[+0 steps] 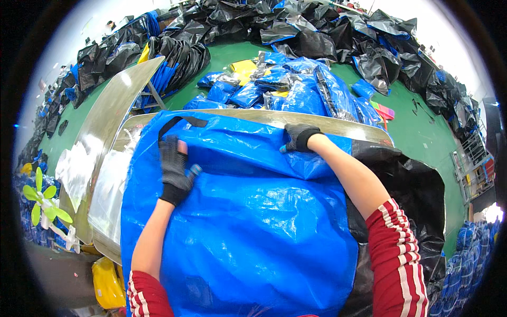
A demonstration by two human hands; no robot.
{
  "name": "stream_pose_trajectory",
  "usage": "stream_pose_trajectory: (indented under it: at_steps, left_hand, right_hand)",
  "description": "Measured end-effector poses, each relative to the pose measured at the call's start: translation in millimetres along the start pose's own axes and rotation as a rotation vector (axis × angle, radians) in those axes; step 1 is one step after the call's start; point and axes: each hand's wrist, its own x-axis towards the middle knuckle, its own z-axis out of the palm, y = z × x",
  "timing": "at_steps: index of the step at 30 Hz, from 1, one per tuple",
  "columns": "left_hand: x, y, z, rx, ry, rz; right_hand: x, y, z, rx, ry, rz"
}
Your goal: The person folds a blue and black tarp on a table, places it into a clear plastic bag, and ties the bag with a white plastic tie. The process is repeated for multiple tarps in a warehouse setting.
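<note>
I see a crinkly blue woven-plastic bag (237,222) spread flat across the shiny metal bench (105,121). My left hand (175,169), in a dark knit glove, presses its fingers together on the upper fold beside a black strap (179,122). My right hand (300,138) seems to pinch the far edge. Glossy black bags (317,37) are heaped beyond.

Blue plastic-wrapped packages (296,90) lie heaped beyond the table, with a yellow one (244,67), perhaps flat, among them
</note>
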Motion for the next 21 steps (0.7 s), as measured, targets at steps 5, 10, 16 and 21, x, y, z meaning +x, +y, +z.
stream_pose_trajectory:
  at_steps: [5,10,16,21]
  left_hand:
    - [12,36,-16,-0.082,-0.539,0.337]
    - [16,32,-4,-0.236,-0.571,0.532]
    - [-69,-54,-21,-0.125,-0.577,0.171]
    - [-140,-176,-173,0.319,-0.705,-0.392]
  right_hand:
    - [46,33,20,-0.056,0.283,0.242]
    - [-25,-29,-52,0.258,0.673,0.144]
    - [-237,-170,-77,0.303,-0.12,-0.681]
    - [-301,-191,36,0.254,-0.054,-0.469]
